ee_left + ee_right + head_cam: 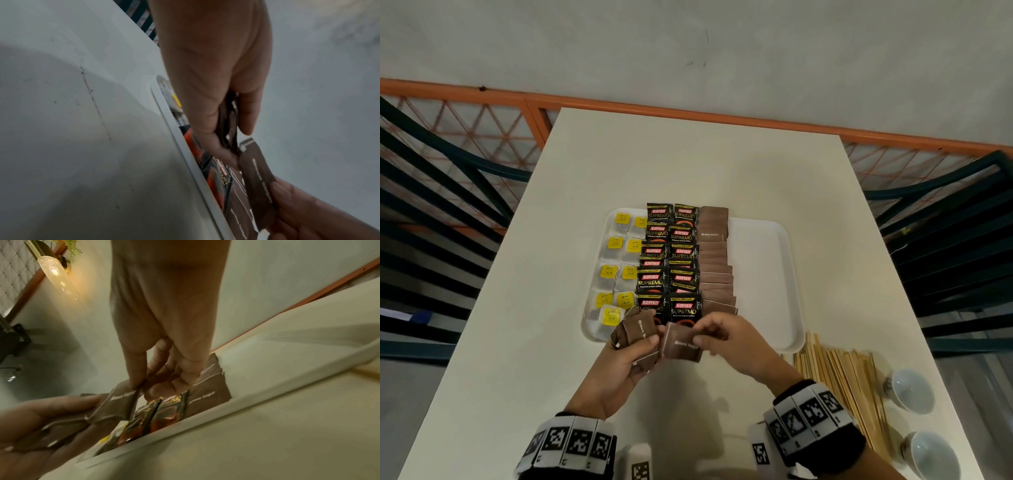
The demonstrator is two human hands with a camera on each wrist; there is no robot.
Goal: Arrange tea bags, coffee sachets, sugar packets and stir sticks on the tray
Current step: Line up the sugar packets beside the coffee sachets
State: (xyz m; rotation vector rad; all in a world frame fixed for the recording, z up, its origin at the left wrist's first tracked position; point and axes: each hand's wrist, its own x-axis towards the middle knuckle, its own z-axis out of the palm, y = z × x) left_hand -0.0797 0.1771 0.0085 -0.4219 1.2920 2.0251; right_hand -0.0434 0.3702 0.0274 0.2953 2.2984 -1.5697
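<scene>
A white tray (763, 260) holds tea bags (616, 270) with yellow tags on its left, two columns of black coffee sachets (669, 260) in the middle, and a row of brown sugar packets (715, 270) beside them. My left hand (635, 346) grips a small stack of brown sugar packets (635, 330) just over the tray's near edge. My right hand (709, 337) pinches a single brown sugar packet (681, 344) next to that stack. In the left wrist view the stack (228, 129) sits between fingers and thumb. In the right wrist view the single packet (121, 395) is pinched above the sachets.
A heap of wooden stir sticks (842, 380) lies on the table right of the tray's near corner. Two white cups (911, 389) stand at the table's right edge. Dark chairs flank the table. The tray's right part is bare.
</scene>
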